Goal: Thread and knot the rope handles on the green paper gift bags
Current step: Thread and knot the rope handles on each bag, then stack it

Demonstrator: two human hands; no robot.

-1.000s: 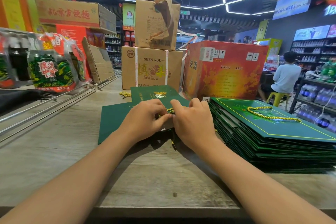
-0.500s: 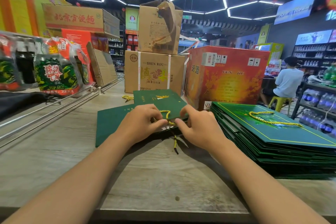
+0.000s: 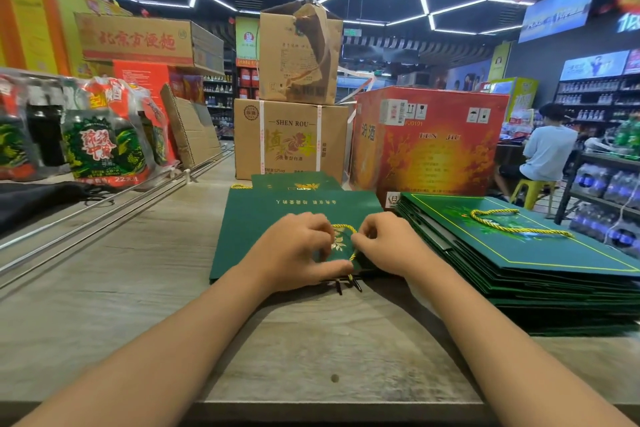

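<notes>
- Shop worktop (image 3: 104, 288) carries a flat green bag (image 3: 263, 229) under both hands.
- Left hand (image 3: 294, 250) and right hand (image 3: 384, 243) each pinch the yellow rope (image 3: 344, 227) between them: knotting seems underway.
- Next, probably: pull the knot snug.

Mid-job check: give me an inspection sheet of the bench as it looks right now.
Surface: grey wood-grain counter.
Job's things: green bag flat under both hands; yellow rope looped between them; bag stack on the right, rope handle on top.
Clutter: cartons, red box, bottle packs.
Hands: left hand and right hand pinch the rope.
Cables: nothing seen.
Surroundings: shop shelves; seated person.
</notes>
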